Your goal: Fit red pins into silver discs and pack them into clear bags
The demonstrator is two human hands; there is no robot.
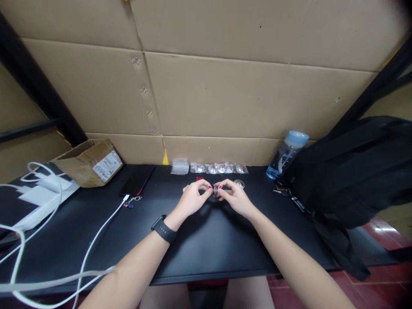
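Both hands meet over the middle of the black table. My left hand (195,195), with a dark watch on its wrist, pinches one side of a small round metallic disc (215,191) between thumb and fingertips. My right hand (236,197) pinches the opposite side. The disc stands edge-on, so its faces are hidden. Just behind my right hand lies a round silvery piece (240,183), partly covered by the fingers. A small red thing (199,178) lies behind my left hand; its kind is too small to tell.
Along the cardboard wall lie several clear packets (222,168) of silvery round pieces and a stack of clear plastic bags (179,166). To the left are a phone (137,182), an open cardboard box (92,163) and white cables (92,249). A water bottle (286,154) and black backpack (350,171) stand right.
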